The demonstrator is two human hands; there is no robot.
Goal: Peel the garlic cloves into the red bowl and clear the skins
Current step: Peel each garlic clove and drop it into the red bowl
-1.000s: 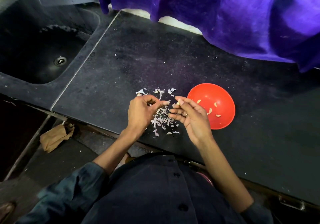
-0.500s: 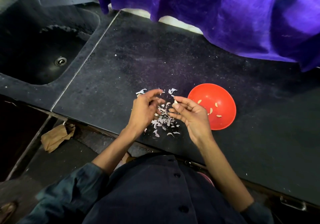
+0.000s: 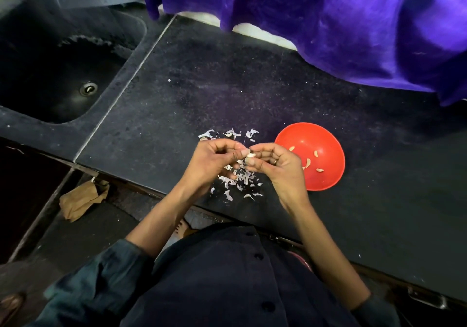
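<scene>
Hands meet above a dark bench (image 3: 252,94), the left hand (image 3: 214,161) and right hand (image 3: 278,166) fingertip to fingertip, both pinching one small garlic clove (image 3: 250,155) between curled fingers and thumbs. Directly beneath the hands, and spilling toward the person from them, lies a scatter of pale garlic skins (image 3: 237,182); a few more shreds sit just beyond the knuckles. Just to the outer side of the right hand stands the red bowl (image 3: 326,134), its near rim partly covered by that hand, with several peeled cloves (image 3: 319,170) lying loose inside. Well off past the left hand, a dark sink (image 3: 50,74) is sunk into the same surface. Purple cloth (image 3: 328,23) hangs over the far edge of the bench, beyond both hands. Below the left forearm, a crumpled brown paper bag (image 3: 80,199) lies on the floor.
</scene>
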